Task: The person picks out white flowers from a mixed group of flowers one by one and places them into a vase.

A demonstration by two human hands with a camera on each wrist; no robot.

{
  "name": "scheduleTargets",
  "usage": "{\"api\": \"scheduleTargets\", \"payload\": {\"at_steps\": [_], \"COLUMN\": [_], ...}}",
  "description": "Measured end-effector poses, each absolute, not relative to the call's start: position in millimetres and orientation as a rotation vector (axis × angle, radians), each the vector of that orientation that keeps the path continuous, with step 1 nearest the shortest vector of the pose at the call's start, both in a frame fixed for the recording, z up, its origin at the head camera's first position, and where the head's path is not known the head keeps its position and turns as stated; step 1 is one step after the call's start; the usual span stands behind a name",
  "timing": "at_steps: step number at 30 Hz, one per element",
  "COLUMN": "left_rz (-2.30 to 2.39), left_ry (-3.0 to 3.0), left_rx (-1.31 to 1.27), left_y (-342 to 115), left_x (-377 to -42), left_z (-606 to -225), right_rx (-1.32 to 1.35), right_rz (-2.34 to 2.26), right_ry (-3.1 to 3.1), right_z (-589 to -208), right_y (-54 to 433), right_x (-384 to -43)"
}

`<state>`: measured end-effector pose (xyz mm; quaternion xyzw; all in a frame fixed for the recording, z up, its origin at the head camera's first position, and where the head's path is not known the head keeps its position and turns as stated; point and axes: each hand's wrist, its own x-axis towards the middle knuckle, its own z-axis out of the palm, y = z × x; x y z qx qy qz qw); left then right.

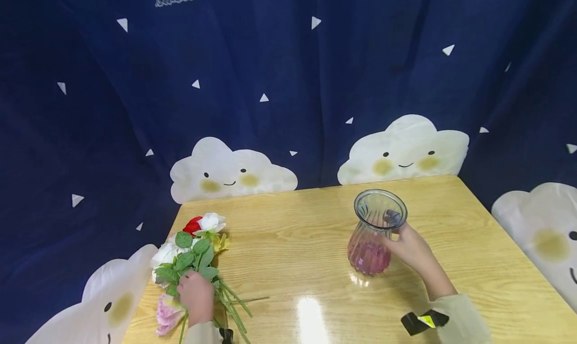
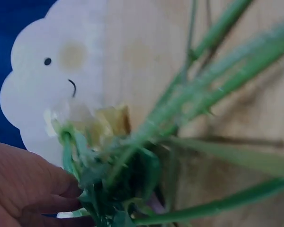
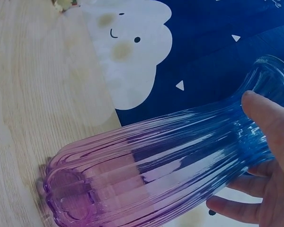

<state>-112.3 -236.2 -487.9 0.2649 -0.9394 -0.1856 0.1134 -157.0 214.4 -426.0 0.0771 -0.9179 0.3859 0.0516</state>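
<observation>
A bunch of flowers [image 1: 198, 258] with green leaves and long stems [image 1: 234, 309] lies on the left part of the table. Its heads include a red flower [image 1: 192, 226], white flowers [image 1: 211, 222], a yellow flower [image 1: 220, 243] and a pink flower [image 1: 168, 314]. My left hand [image 1: 197, 294] grips the bunch among its leaves; in the left wrist view the fingertips [image 2: 68, 187] go in behind the foliage. On the right, a ribbed glass vase [image 1: 368, 256], pink below and blue toward its flared rim, stands upright. My right hand [image 1: 410, 246] holds it around the neck, thumb on the near side.
The wooden table [image 1: 288, 244] ends at the back against a dark blue curtain [image 1: 270, 58] printed with white clouds and small triangles. The curtain also hangs along the left and right sides. A stretch of tabletop lies between the flowers and the vase.
</observation>
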Motion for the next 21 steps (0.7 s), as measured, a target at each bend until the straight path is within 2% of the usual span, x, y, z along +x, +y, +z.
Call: {"api": "scheduleTargets", "payload": {"at_steps": [8, 15, 21], "left_rz": [-0.496, -0.586, -0.607], "left_ry": [-2.807, -2.909, -2.941], "left_rx": [0.716, 0.825, 0.815], "left_y": [-244, -256, -262], "left_x": [-105, -90, -81], "left_z": [-486, -478, -481], "right_rx": [0.241, 0.25, 0.25], "right_rz": [1.195, 1.212, 1.211], "right_ry": [-2.795, -2.791, -2.792], "right_z": [-425, -424, -423], "right_y": [213, 213, 212], "right_x": [-158, -157, -157]}}
